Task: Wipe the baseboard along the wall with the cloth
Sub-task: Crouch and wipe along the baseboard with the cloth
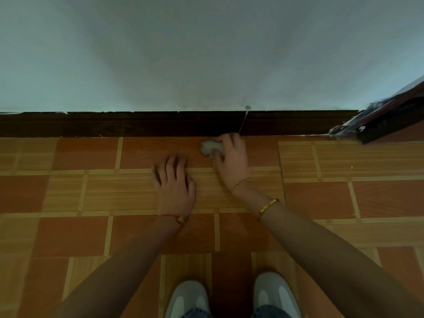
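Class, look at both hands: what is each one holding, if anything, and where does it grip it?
The right hand holds a crumpled grey cloth, fingers closed around its right part. The left hand holds nothing; it rests flat on the tiled floor.

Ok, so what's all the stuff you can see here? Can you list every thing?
wall: one, pale blue-grey, top half of the view.
baseboard: one, dark brown, along the foot of the wall.
floor: one, orange and tan tiles, lower half.
door frame: one, dark with paint smears, right edge; hard to be sure what it is.
cloth: one, grey, bunched in the right hand beside the baseboard.
bracelets: three, one red string on the left wrist, two gold on the right.
shoes: two, grey-white, bottom middle.
left hand: flat on the floor.
right hand: gripping the cloth.
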`<state>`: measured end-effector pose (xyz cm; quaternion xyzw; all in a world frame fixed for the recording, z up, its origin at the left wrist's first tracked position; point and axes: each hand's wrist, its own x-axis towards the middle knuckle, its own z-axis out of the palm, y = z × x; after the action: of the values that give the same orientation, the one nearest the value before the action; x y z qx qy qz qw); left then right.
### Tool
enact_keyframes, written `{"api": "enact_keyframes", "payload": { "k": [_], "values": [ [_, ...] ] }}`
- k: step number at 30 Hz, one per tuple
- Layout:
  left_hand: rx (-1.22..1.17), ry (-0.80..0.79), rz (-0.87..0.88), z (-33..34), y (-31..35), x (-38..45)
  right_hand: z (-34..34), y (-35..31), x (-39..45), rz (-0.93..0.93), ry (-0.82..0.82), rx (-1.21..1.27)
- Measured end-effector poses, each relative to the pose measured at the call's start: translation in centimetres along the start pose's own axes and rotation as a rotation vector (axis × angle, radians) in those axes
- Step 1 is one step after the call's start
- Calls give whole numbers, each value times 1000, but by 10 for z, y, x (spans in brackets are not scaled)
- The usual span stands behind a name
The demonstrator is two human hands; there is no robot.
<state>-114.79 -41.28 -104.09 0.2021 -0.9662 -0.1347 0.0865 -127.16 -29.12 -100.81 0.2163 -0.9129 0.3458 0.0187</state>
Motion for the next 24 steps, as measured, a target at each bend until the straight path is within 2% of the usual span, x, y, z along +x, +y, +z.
{"api": "enact_keyframes", "payload": {
  "k": [2,6,13,17,20,24],
  "values": [
    [5,-6,5,0,-1,0,8,-10,2,-65,-49,-4],
    [0,-15,6,0,-1,0,-1,2,4,-59,-19,-36],
    [-8,-28,-8,-1,1,0,-56,64,1,224,195,-126],
    [7,-32,-7,-1,2,0,-72,78,-1,429,331,-119],
    [3,-29,-7,-1,2,1,-66,65,-2,410,334,-49],
    [-5,-27,-5,-2,2,1,-44,26,6,376,363,185]
  ]
}}
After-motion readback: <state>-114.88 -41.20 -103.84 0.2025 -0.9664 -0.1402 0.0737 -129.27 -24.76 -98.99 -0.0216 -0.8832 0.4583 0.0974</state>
